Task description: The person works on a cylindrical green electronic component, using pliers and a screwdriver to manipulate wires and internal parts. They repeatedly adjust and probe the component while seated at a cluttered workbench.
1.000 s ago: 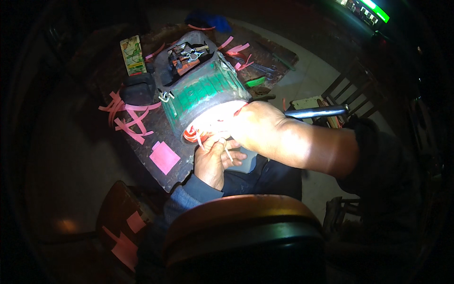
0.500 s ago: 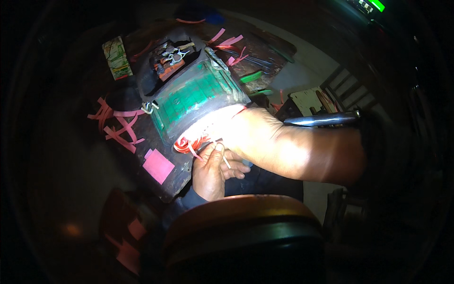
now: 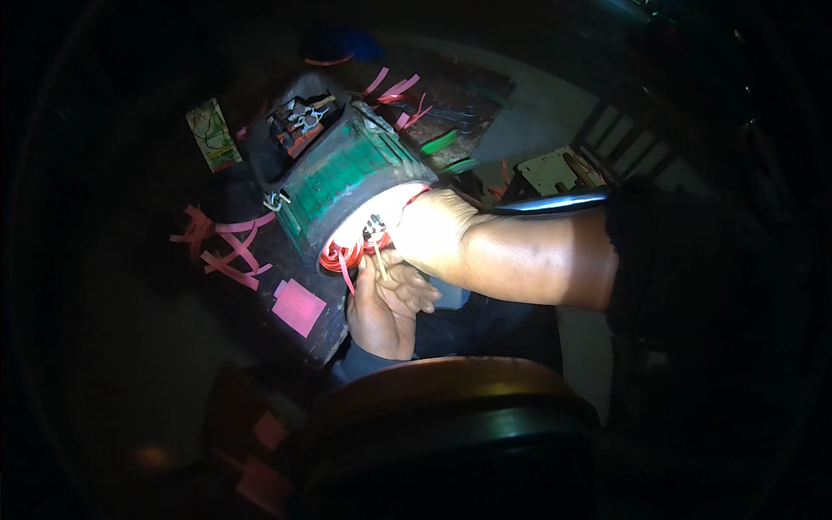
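Observation:
A green motor housing (image 3: 338, 173) lies on its side on the worn board, its brightly lit end facing me. Red wire coils (image 3: 336, 256) show inside that opening, with a pink strip (image 3: 344, 276) and a pale narrow strip (image 3: 381, 264) hanging out. My left hand (image 3: 381, 308) rests below the coils, palm turned up, fingers loosely curled apart and thumb raised beside the hanging strips. My right hand (image 3: 433, 225) reaches into the opening from the right; its fingertips are hidden and washed out by glare, so what it holds cannot be made out.
Pink strips (image 3: 238, 247) and pink sheets (image 3: 299, 308) lie on the board (image 3: 334, 338), near a patterned rectangular packet (image 3: 212, 134). Green pieces (image 3: 440, 140) and thin dark tools lie right. A pale box (image 3: 555, 173), shiny bar (image 3: 546, 201) and slatted furniture (image 3: 624, 139) stand beyond.
My left thumb has moved off the pale strip, which it pressed earlier. My right forearm has shifted up slightly, and black-and-white bits now show inside the opening. The camera view has shifted slightly.

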{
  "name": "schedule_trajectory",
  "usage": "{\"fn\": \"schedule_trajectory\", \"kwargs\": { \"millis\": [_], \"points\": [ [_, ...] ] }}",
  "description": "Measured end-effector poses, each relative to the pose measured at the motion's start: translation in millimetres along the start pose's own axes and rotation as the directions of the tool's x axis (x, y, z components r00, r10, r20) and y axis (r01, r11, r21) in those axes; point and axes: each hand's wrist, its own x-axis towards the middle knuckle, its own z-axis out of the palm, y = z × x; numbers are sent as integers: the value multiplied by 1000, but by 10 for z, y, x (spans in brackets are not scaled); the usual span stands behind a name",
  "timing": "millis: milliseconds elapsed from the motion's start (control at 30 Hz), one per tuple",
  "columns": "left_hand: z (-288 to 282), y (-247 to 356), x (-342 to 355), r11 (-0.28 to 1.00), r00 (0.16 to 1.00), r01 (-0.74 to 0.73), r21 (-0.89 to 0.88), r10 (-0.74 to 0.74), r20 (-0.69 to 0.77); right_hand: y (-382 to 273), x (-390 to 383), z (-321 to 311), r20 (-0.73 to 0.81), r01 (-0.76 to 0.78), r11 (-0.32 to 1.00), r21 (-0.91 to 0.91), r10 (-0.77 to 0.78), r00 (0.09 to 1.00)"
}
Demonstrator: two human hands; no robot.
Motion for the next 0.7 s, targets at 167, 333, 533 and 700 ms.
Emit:
{"fn": "schedule_trajectory", "kwargs": {
  "millis": [167,333,533,700],
  "points": [
    [65,-67,-206,883,976,-65,465,153,-154,163,-551,276,-606,135,990,38,-85,791],
    [117,68,-129,944,986,-9,331,64,-156,249,-1286,947,-797,100,989,109,27,604],
    [184,52,184,998,993,62,-30,-65,-102,-85,-1796,1927,136,-282,721,633,256,957],
    [266,161,613,849,945,264,-459,-132,300,-599,-1916,2443,292,-382,601,702,247,924]
  ]
}}
